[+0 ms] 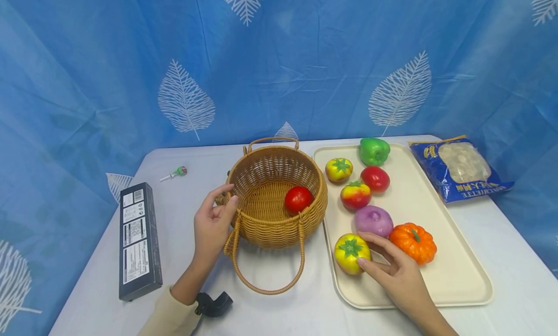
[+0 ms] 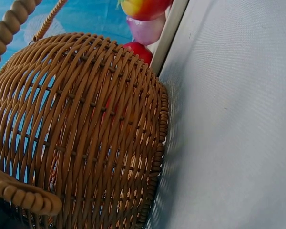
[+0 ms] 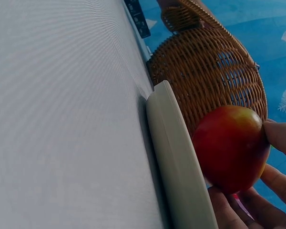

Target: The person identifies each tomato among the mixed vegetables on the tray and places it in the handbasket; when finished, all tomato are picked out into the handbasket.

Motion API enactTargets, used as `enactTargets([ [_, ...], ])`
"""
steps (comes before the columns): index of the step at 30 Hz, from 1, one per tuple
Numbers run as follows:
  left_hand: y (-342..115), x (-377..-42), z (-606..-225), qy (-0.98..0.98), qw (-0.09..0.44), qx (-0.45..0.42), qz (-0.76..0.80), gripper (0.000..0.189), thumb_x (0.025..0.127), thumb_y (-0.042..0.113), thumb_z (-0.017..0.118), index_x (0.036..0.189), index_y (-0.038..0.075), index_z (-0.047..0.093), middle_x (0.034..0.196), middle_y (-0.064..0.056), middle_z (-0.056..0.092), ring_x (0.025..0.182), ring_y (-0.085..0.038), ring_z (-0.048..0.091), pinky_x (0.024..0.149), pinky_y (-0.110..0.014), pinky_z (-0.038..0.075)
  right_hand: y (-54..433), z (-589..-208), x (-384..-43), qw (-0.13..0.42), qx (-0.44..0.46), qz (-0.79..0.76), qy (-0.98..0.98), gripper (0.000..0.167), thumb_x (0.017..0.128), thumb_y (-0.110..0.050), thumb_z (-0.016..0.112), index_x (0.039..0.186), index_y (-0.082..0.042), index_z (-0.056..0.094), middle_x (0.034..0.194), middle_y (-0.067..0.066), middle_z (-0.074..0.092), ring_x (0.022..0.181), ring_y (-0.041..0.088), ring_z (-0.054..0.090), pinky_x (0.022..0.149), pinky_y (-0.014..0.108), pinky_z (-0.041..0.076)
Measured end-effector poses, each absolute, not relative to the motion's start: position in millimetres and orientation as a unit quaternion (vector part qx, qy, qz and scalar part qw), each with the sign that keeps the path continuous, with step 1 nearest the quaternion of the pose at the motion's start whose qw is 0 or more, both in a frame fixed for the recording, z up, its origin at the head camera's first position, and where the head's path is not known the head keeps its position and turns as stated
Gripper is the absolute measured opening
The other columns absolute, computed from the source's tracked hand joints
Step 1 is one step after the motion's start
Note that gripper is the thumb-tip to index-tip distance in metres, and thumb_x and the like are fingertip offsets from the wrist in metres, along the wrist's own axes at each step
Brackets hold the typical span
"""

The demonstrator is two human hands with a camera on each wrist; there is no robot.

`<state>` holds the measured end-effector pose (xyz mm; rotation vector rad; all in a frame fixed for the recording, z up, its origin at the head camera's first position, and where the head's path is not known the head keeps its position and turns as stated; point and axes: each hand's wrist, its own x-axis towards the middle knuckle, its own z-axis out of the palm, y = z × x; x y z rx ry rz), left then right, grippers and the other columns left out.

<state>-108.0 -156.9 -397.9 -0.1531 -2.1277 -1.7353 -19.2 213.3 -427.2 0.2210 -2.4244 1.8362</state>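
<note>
- The yellow fruit [image 1: 346, 261] looks round and smooth, so it might slip and roll if the right hand [image 1: 398, 274] pinches it too lightly.
- It is between that hand's thumb and fingers, at the tray [image 1: 457, 278]'s left side, near the purple onion [image 1: 373, 221].
- The left hand [image 1: 211, 230], well apart from it, pinches the basket [image 1: 270, 232]'s rim; a red fruit [image 1: 298, 199] lies inside.

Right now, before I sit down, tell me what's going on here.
A person is handling play food with both hands. The right hand grips a yellow fruit at the near left of the tray, while the left hand holds the basket by its left rim. One red fruit lies inside the basket; an onion, pumpkin and pepper are on the tray.
</note>
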Motion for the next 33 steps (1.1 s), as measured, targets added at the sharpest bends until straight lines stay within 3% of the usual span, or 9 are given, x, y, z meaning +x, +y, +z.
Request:
enactTargets([
  [11, -158.2, -107.5, -398.6, -0.752, 0.195, -0.06, -0.627, 0.033, 0.101, 0.011, 0.066, 0.134, 0.01, 0.064, 0.049, 0.002, 0.032, 0.039, -0.004, 0.024, 0.036, -0.022, 0.019, 211.7, -424.4, -19.7, 0.061, 0.088, 0.613, -0.783, 0.05, 0.091, 0.007, 0.072, 0.139, -0.003, 0.059, 0.14, 0.01, 0.059, 0.125, 0.01, 0.057, 0.086, 0.028, 0.056],
  [18, -157.0, -106.0, -398.7, -0.761, 0.194, -0.053, -0.616, 0.032, 0.101, 0.008, 0.065, 0.133, 0.006, 0.063, 0.049, 0.003, 0.032, 0.04, -0.003, 0.024, 0.037, -0.022, 0.019, 207.6, -417.6, -17.0, 0.072, 0.094, 0.596, -0.794, 0.053, 0.09, 0.004, 0.075, 0.139, -0.007, 0.06, 0.14, 0.008, 0.059, 0.127, 0.008, 0.056, 0.086, 0.027, 0.056],
  [26, -158.5, -106.7, -400.3, -0.756, 0.193, -0.061, -0.622, 0.033, 0.101, 0.013, 0.067, 0.134, 0.011, 0.064, 0.048, 0.002, 0.032, 0.039, -0.004, 0.024, 0.036, -0.022, 0.019, 206.3, -404.2, -24.1, 0.091, 0.138, 0.584, -0.795, 0.056, 0.087, 0.011, 0.075, 0.138, -0.004, 0.059, 0.14, 0.01, 0.059, 0.126, 0.012, 0.057, 0.088, 0.027, 0.055],
  [33, -159.0, -106.5, -398.7, -0.748, 0.192, -0.074, -0.631, 0.033, 0.101, 0.016, 0.067, 0.134, 0.012, 0.064, 0.048, 0.001, 0.032, 0.038, -0.006, 0.024, 0.036, -0.023, 0.019, 198.6, -386.2, -28.9, 0.106, 0.169, 0.57, -0.797, 0.06, 0.084, 0.01, 0.078, 0.138, -0.009, 0.061, 0.14, 0.008, 0.06, 0.126, 0.014, 0.059, 0.091, 0.027, 0.053],
])
